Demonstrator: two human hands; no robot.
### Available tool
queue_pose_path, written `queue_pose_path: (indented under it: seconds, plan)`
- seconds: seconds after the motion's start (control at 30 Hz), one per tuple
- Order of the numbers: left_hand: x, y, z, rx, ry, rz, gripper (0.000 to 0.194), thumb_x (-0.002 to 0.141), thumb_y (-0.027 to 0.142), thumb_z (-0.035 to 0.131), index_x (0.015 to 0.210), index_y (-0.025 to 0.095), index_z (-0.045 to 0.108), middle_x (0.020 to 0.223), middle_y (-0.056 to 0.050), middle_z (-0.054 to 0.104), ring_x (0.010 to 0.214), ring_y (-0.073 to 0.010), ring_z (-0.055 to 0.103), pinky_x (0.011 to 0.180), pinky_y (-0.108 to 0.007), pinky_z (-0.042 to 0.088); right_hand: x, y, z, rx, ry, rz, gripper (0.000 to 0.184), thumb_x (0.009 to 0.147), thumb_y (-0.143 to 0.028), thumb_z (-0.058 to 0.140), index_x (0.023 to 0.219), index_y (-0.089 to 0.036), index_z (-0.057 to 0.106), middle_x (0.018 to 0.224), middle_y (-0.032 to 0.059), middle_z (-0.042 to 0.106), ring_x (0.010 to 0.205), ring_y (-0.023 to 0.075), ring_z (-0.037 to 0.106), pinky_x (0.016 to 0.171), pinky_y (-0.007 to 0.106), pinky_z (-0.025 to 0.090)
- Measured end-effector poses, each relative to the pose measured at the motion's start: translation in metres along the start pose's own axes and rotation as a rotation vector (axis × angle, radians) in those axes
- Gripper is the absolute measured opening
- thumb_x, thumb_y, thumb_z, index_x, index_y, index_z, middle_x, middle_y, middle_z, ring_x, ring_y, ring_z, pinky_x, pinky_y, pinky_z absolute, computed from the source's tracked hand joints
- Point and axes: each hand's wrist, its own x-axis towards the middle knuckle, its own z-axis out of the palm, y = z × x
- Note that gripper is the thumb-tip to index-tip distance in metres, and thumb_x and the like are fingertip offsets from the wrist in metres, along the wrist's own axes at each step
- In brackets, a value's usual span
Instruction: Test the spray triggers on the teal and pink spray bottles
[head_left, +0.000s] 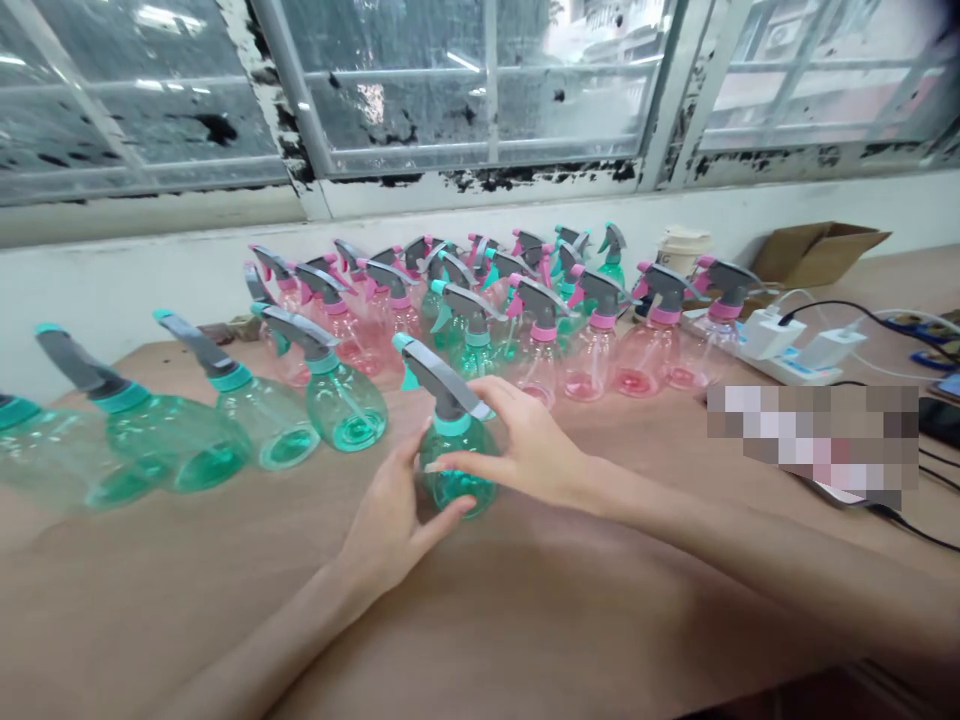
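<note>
A green spray bottle [459, 440] with a grey trigger head stands upright on the table between my hands. My left hand [394, 520] wraps its lower left side, thumb across the front near the base. From the right, my right hand [525, 445] grips the upper body, with the thumb across the front and the fingers behind the grey head. Closest on the left is another green spray bottle [346, 400]. Just behind the held one stand a green spray bottle [476, 345] and a pink spray bottle [541, 350].
Several pink and green spray bottles fill the table's back; more green ones [176, 435] line the left. At right are a power strip [806, 370] with white chargers, cables, a blurred-out flat object [817, 440], a cardboard box [817, 255] and a white tub [682, 250]. Windows [480, 90] rise behind.
</note>
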Motion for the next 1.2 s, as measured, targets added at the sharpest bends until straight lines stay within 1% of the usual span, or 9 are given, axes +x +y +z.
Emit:
queue_pose_path:
  seconds: [0.1,0.2,0.3,0.37,0.47,0.53,0.7,0.87,1.2]
  plan:
    - [-0.002,-0.013,-0.010,0.048,0.031,-0.038,0.069,0.095,0.055,0.050,0.149,0.023,0.022,0.136,-0.016,0.053,0.124,-0.0340,0.053,0.097,-0.051,0.046,-0.002,-0.004,0.011,-0.175,-0.014,0.043,0.047,0.081,-0.052,0.070,0.109,-0.017,0.058,0.105,0.0093,0.062,0.100,0.0229,0.059,0.085,0.037,0.050]
    - [0.000,-0.017,-0.014,0.131,0.035,-0.059,0.070,0.096,0.059,0.046,0.151,0.024,0.019,0.135,-0.016,0.052,0.123,-0.0345,0.051,0.099,-0.055,0.042,0.004,-0.010,0.017,-0.366,-0.014,0.091,0.048,0.083,-0.056,0.065,0.110,-0.016,0.061,0.103,0.0107,0.063,0.100,0.0267,0.058,0.079,0.039,0.050]
    - [-0.001,-0.018,-0.016,0.170,0.064,-0.111,0.072,0.097,0.058,0.044,0.152,0.022,0.015,0.137,-0.018,0.047,0.124,-0.0354,0.047,0.099,-0.057,0.041,0.015,-0.014,0.022,-0.454,-0.061,0.155,0.054,0.085,-0.060,0.060,0.116,-0.015,0.060,0.106,0.0104,0.064,0.097,0.0272,0.062,0.071,0.037,0.050]
    - [-0.002,-0.019,-0.017,0.181,0.125,-0.130,0.069,0.099,0.054,0.043,0.152,0.020,0.015,0.135,-0.018,0.044,0.124,-0.0348,0.045,0.100,-0.056,0.041,0.024,-0.015,0.025,-0.486,-0.092,0.202,0.056,0.087,-0.060,0.056,0.119,-0.015,0.059,0.109,0.0101,0.064,0.090,0.0258,0.065,0.065,0.036,0.049]
    - [-0.003,-0.019,-0.016,0.250,0.272,-0.039,0.059,0.099,0.045,0.045,0.147,0.020,0.022,0.126,-0.016,0.045,0.117,-0.0333,0.047,0.096,-0.055,0.044,0.037,-0.013,0.030,-0.559,-0.120,0.261,0.054,0.089,-0.058,0.056,0.122,-0.016,0.058,0.111,0.0107,0.065,0.088,0.0266,0.067,0.062,0.035,0.048]
    - [-0.004,-0.017,-0.012,0.283,0.317,0.034,0.051,0.099,0.041,0.047,0.142,0.021,0.029,0.118,-0.014,0.046,0.110,-0.0317,0.049,0.092,-0.052,0.047,0.045,-0.012,0.033,-0.596,-0.144,0.287,0.052,0.089,-0.055,0.058,0.122,-0.016,0.057,0.112,0.0108,0.065,0.092,0.0281,0.067,0.063,0.035,0.048]
    - [-0.009,-0.010,-0.003,0.262,0.230,0.081,0.036,0.097,0.028,0.048,0.129,0.017,0.037,0.113,-0.014,0.048,0.105,-0.0303,0.053,0.087,-0.047,0.051,0.062,-0.015,0.036,-0.616,-0.205,0.356,0.051,0.090,-0.051,0.059,0.125,-0.014,0.055,0.115,0.0107,0.065,0.098,0.0304,0.067,0.070,0.038,0.051]
    - [-0.008,-0.012,-0.003,0.263,0.106,0.054,0.023,0.095,0.020,0.046,0.118,0.017,0.043,0.105,-0.012,0.056,0.098,-0.0304,0.057,0.082,-0.046,0.051,0.072,-0.016,0.039,-0.617,-0.222,0.376,0.051,0.089,-0.047,0.062,0.124,-0.010,0.057,0.114,0.0131,0.066,0.102,0.0332,0.067,0.077,0.042,0.052]
    - [-0.006,-0.016,-0.005,0.271,-0.029,0.022,0.016,0.092,0.017,0.047,0.107,0.018,0.054,0.098,-0.009,0.062,0.088,-0.0275,0.062,0.077,-0.040,0.051,0.085,-0.007,0.047,-0.565,-0.189,0.406,0.057,0.090,-0.038,0.064,0.134,-0.006,0.049,0.127,0.0204,0.063,0.111,0.0362,0.064,0.087,0.047,0.051]
